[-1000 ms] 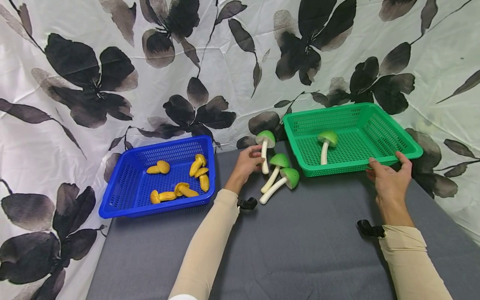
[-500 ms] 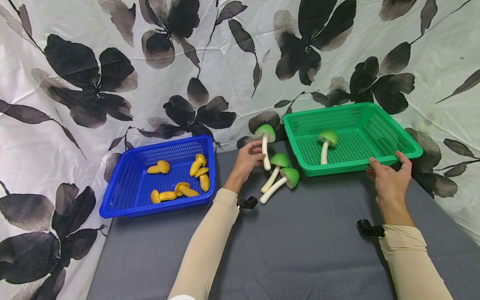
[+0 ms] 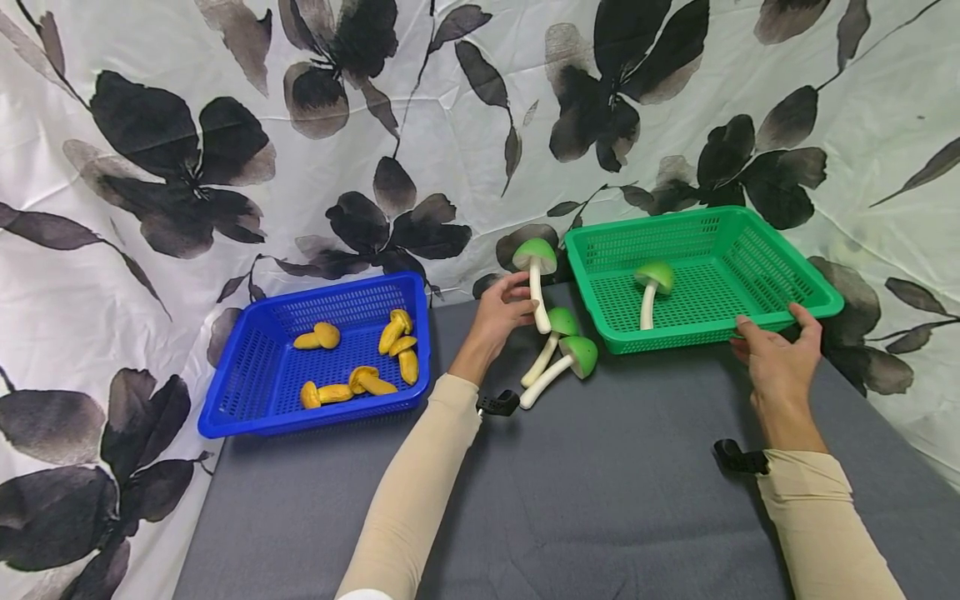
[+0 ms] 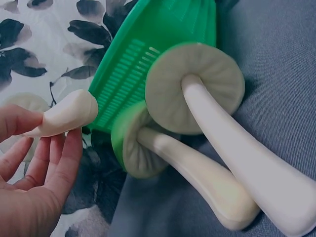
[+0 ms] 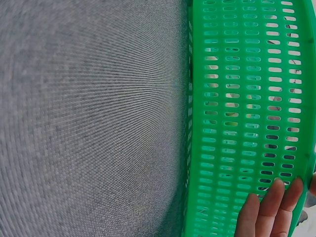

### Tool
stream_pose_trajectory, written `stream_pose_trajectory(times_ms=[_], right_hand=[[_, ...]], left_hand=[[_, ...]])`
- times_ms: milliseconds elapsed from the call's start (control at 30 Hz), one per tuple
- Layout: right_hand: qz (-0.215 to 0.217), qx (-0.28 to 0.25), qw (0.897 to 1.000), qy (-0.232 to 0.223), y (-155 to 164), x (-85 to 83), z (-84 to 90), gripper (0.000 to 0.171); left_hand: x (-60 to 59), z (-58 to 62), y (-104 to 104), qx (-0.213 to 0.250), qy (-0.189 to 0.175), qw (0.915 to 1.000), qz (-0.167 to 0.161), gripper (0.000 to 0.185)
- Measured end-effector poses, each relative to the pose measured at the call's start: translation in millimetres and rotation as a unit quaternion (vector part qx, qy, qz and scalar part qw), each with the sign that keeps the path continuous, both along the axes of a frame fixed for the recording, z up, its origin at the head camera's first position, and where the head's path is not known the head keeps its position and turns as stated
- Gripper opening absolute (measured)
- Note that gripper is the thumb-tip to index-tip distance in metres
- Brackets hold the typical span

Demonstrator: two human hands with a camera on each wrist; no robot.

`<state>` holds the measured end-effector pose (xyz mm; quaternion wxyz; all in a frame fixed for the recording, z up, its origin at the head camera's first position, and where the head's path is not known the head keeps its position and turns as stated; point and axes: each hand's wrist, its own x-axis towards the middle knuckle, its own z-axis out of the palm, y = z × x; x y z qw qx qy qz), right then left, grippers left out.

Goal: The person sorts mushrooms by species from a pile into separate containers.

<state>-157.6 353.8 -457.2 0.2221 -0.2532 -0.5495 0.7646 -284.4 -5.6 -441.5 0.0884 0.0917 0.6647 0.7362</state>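
Observation:
My left hand point(image 3: 501, 315) pinches the white stem of a green-capped toy mushroom point(image 3: 536, 268) and holds it upright off the grey table, just left of the green basket point(image 3: 757, 317). In the left wrist view the stem end point(image 4: 69, 112) lies between my thumb and fingers point(image 4: 54, 168). Two more green mushrooms point(image 3: 572, 354) lie on the cloth beside that hand. One mushroom point(image 3: 651, 287) lies inside the green basket. My right hand point(image 3: 780, 350) grips the basket's near rim, fingertips point(image 5: 274, 210) against its wall point(image 5: 237, 118).
A blue basket point(image 3: 247, 404) at the left holds several yellow toy pieces point(image 3: 360, 379). A floral sheet point(image 3: 225, 150) hangs behind and at both sides. The grey table cloth point(image 3: 600, 500) stretches toward me.
My left hand has lifted the mushroom a little higher and slightly right, toward the green basket. The right hand has stayed on the basket rim.

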Motion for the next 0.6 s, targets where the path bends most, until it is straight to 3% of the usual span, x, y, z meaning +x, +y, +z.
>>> stream_pose_trajectory(times_ms=[300, 600], right_hand=[[0.001, 0.008, 1.0, 0.003, 0.1, 0.2, -3.2, 0.086], [0.007, 0.019, 1.0, 0.0, 0.7, 2.2, -6.9, 0.086]], left_hand=[[2.0, 10.5, 12.5, 0.014, 0.007, 0.9995, -0.026, 0.052], [1.0, 19.2, 28.3, 0.019, 0.014, 0.9993, -0.03, 0.05]])
